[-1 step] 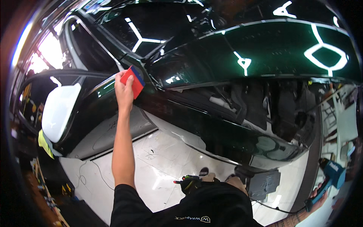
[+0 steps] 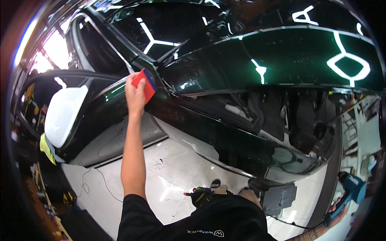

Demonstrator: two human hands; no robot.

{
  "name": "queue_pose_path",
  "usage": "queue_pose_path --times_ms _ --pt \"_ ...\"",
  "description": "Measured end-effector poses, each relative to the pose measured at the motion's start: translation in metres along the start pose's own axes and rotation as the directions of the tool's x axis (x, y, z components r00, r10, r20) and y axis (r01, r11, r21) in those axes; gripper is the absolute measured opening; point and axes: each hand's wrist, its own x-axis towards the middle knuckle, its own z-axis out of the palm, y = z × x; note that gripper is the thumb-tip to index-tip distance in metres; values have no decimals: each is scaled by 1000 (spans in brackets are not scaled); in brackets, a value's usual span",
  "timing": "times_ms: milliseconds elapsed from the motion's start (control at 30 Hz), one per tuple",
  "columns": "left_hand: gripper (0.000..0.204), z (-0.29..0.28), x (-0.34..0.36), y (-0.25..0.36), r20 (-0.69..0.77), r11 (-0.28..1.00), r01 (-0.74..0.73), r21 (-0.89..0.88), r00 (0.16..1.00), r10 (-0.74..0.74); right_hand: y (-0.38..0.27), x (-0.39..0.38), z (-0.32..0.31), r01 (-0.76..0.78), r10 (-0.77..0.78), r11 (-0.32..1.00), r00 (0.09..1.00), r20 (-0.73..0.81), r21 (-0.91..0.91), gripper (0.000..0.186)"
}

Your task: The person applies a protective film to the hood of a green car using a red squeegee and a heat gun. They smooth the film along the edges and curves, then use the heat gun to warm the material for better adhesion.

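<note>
My left hand [image 2: 136,94] reaches far forward, closed around a red squeegee [image 2: 145,89] with a dark blue edge. The squeegee lies at the glossy dark green bodywork [image 2: 155,102] of a car, near the window's front corner; whether its edge touches the panel I cannot tell. Out at the far right, my right hand [image 2: 335,209] grips the handle of a teal heat gun [image 2: 354,188], held away from the car. A cord [image 2: 297,222] leads from the handle. Left of my left hand is a side mirror [image 2: 66,116] with a white cover.
A large green raised panel [image 2: 289,52] reflects ceiling lights over a dark open bay [image 2: 277,108]. Yellow-green material [image 2: 47,148] hangs below the mirror. A thin cable [image 2: 105,180] lies on the glossy floor [image 2: 169,160]. A grey box-like object [image 2: 279,197] stands by my feet.
The view has shifted slightly, and my left hand with the squeegee shows a little farther right. Both hands keep their holds.
</note>
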Motion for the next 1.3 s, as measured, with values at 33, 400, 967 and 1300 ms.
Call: queue_pose_path --times_ms 33,400,967,1300 --pt "21 5 3 2 -8 999 -30 41 1000 30 3 9 -3 26 -26 1000 999 34 -6 53" --pt "24 66 -31 -27 -17 875 345 340 932 -362 -18 17 38 -294 194 902 930 313 316 69" --pt "12 107 -65 -60 1 757 558 -339 805 -593 -35 -4 74 -197 187 980 959 213 27 65" --pt "22 31 -64 -35 -155 880 380 -283 888 -434 -20 -31 43 -93 95 995 978 -187 20 44"
